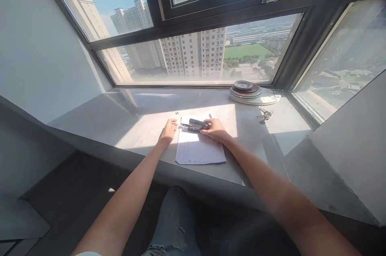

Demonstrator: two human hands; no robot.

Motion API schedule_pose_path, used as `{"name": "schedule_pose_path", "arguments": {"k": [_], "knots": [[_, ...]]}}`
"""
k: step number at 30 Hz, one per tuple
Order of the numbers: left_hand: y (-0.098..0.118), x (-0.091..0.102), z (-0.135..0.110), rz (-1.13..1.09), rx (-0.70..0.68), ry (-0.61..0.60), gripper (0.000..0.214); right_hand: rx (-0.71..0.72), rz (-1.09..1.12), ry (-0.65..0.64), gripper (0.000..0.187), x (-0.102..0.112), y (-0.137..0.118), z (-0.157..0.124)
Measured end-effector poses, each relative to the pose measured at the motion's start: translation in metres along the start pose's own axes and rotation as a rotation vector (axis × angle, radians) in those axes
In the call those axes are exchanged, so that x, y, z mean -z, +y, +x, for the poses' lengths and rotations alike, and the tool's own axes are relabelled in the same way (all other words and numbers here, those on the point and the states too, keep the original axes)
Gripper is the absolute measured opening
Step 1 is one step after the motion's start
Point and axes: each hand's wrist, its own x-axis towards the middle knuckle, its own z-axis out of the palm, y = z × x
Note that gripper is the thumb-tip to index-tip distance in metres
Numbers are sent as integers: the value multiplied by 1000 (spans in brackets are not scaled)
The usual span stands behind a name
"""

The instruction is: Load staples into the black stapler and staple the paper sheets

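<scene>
A white sheet of paper (pixel 199 149) with faint writing lies on the grey window ledge (pixel 126 127) in front of me. A black stapler (pixel 196 124) sits across the paper's top edge. My right hand (pixel 214 129) is closed over the stapler's right end, gripping it. My left hand (pixel 169 129) rests on the ledge just left of the paper's top corner, its fingers curled near the stapler's open metal end. What the left fingers hold, if anything, is too small to see.
A stack of plates (pixel 245 91) stands at the back right of the ledge, near the window corner. A bunch of keys (pixel 265 115) lies in front of it. Two tiny dark bits (pixel 177 113) lie behind the paper. My knee in torn jeans (pixel 171 224) is below the ledge.
</scene>
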Motion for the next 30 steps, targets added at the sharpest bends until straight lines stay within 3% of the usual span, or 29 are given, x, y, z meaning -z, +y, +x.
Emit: {"name": "schedule_pose_path", "arguments": {"k": [3,7,9,12,16,19,24,30], "knots": [[1,1,-2,-59,-46,-17,34,110,47,63,23,5,4,0],[10,5,-9,-163,-151,-69,39,232,170,283,28,14,15,9],[25,5,-11,-149,-205,-32,37,239,261,377,28,17,21,15],[65,-5,-6,-114,-293,-20,36,239,368,391,31,19,26,20],[123,-47,14,196,-377,-450,27,288,506,273,43,18,26,19],[150,-78,31,398,-567,-581,24,286,629,237,45,21,28,19],[158,-99,54,572,-634,-630,19,241,778,371,40,26,31,22],[154,-104,63,681,-691,-638,21,201,742,376,29,29,32,25]]}}
